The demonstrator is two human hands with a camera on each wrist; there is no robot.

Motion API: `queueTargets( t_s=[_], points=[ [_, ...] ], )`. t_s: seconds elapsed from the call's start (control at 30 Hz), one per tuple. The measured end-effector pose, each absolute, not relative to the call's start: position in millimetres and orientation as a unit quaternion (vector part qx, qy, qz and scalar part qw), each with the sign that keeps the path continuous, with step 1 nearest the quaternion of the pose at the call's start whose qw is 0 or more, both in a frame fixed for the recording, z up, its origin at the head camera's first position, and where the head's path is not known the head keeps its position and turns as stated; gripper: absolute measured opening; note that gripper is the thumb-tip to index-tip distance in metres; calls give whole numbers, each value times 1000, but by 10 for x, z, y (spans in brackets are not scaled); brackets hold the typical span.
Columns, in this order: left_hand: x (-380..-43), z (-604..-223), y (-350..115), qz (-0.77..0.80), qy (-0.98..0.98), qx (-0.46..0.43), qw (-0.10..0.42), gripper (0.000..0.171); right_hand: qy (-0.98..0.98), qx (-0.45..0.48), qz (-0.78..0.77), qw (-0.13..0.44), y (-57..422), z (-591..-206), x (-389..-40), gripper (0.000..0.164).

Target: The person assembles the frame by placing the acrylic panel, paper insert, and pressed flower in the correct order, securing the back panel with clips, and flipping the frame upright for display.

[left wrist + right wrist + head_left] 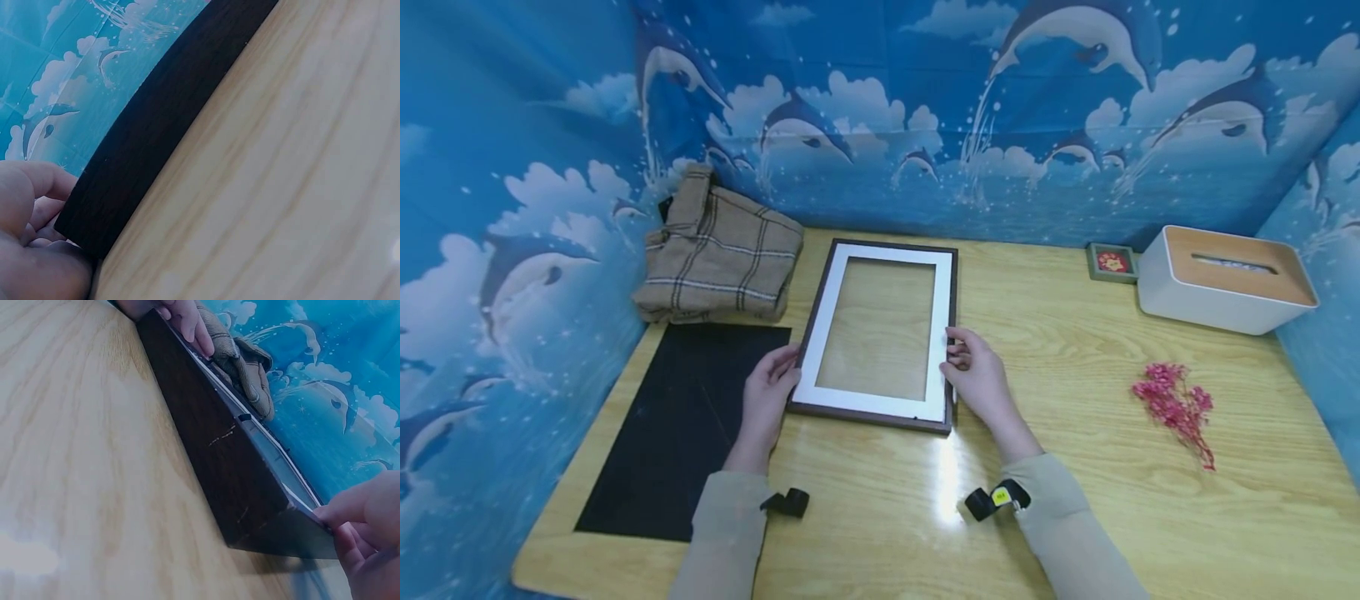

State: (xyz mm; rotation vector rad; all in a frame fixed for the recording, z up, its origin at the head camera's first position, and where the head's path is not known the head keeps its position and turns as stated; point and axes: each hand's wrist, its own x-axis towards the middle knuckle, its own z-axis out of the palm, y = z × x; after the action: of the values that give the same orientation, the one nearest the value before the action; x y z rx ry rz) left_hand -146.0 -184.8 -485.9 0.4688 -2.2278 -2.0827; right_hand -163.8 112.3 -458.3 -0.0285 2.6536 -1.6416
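A dark brown picture frame point(868, 417) with a white mat point(937, 350) lies on the wooden table, and wood grain shows through its opening. My left hand point(767, 392) holds the frame's left edge near the lower corner. At the right edge, my right hand point(981, 375) grips the frame with thumb and fingers bent at the rim. The left wrist view shows the dark side point(144, 137) of the frame beside the left fingers. In the right wrist view, small pale scuffs mark the frame's outer side point(212, 444), and a small black tab point(244, 417) sits at its inner edge.
A black sheet point(677, 425) lies left of the frame, below a folded brown plaid cloth point(722, 258). To the right are a tissue box point(1217, 292), a small green-framed picture point(1112, 262) and pink dried flowers point(1176, 404). Dolphin-print curtains point(880, 125) border the table.
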Motion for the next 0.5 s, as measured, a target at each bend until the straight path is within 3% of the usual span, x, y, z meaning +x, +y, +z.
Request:
queueTargets(
  t_s=[0.5],
  points=[
    [-1467,-4861,-1837,-664,-728,168,26,39,881,-50,-471,16,1138,-4592,-1664,46]
  ],
)
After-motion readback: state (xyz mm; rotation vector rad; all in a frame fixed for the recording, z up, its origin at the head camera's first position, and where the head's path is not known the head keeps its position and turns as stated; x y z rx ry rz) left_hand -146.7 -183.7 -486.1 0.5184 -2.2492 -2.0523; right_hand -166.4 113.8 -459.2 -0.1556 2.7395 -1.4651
